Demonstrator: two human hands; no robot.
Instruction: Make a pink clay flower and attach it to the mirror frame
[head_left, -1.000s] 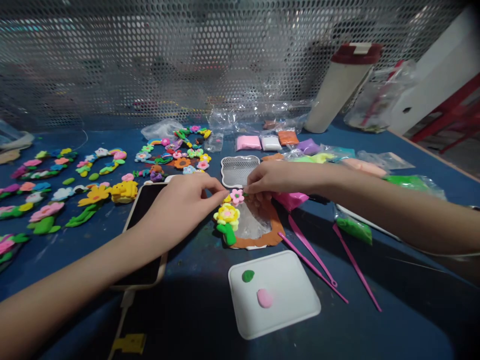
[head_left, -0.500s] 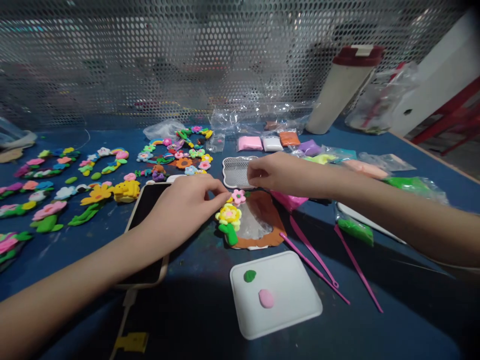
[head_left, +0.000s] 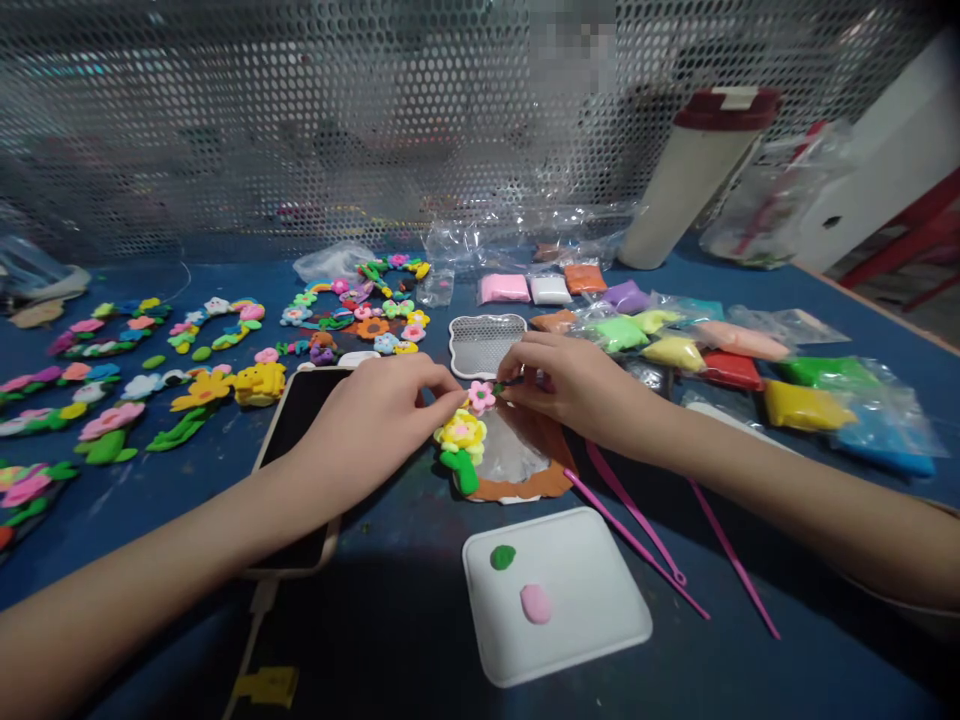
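A brown clay frame [head_left: 525, 487] around a clear centre lies on the blue table, with a yellow flower [head_left: 461, 432], green leaves [head_left: 460, 470] and a small pink flower [head_left: 481, 397] on its left side. My left hand [head_left: 390, 405] reaches over the phone, thumb and forefinger pinched at the pink flower's left edge; what lies between them is hidden. On the flower's other side, my right hand [head_left: 574, 385] pinches close to a tiny dark green piece [head_left: 500, 388]. Its fingertips partly cover that piece.
In front is a white tray [head_left: 577, 640] with green and pink clay lumps. Pink tools [head_left: 637, 540] lie right of it. A phone [head_left: 300, 420] is under my left wrist; clay packets [head_left: 806, 405], clay ornaments and a leaning bottle [head_left: 694, 180] stand around.
My right hand has come down and closer to the pink flower, its fingertips now at the green piece. My left hand stays by the flower. The view has shifted slightly.
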